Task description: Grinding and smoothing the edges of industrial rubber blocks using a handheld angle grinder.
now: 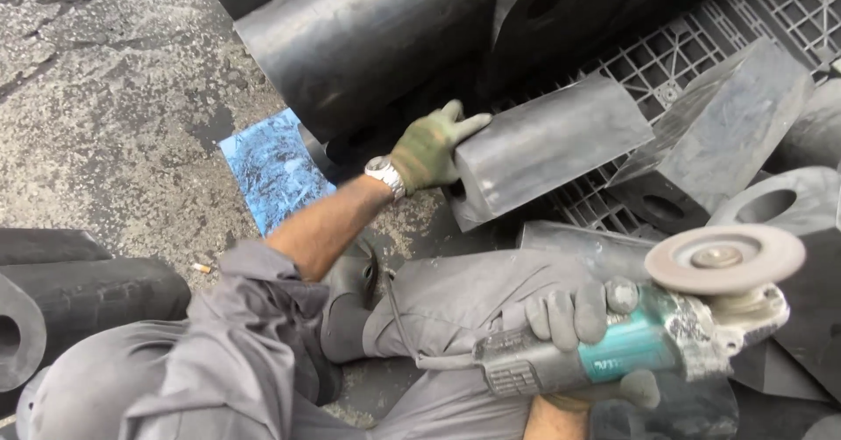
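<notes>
While the left hand [431, 149], in a green glove, grips the near end of a grey rubber block [550, 146], fingers curled over its top edge and thumb side against the end face, the right hand [580, 313], in a grey glove, is closed around the body of an angle grinder [613, 345]. The grinder lies level across the lap, its worn disc [725, 259] facing up and lying just right of the right hand, clear of the block. The block sits tilted on a grey plastic pallet [659, 74], up and left of the right hand. A second block [727, 120] leans just right of the first. A large black cylinder [368, 41] lies above the left hand, close to its fingertips. A blue sheet [273, 168] lies on the concrete floor [96, 98] just left of the left wrist, which carries a metal watch [384, 174]. Black tubes [70, 304] lie far left of both hands, beside the grey sleeve [250, 295]. A rubber piece with a round hole [775, 203] sits just above the disc.
</notes>
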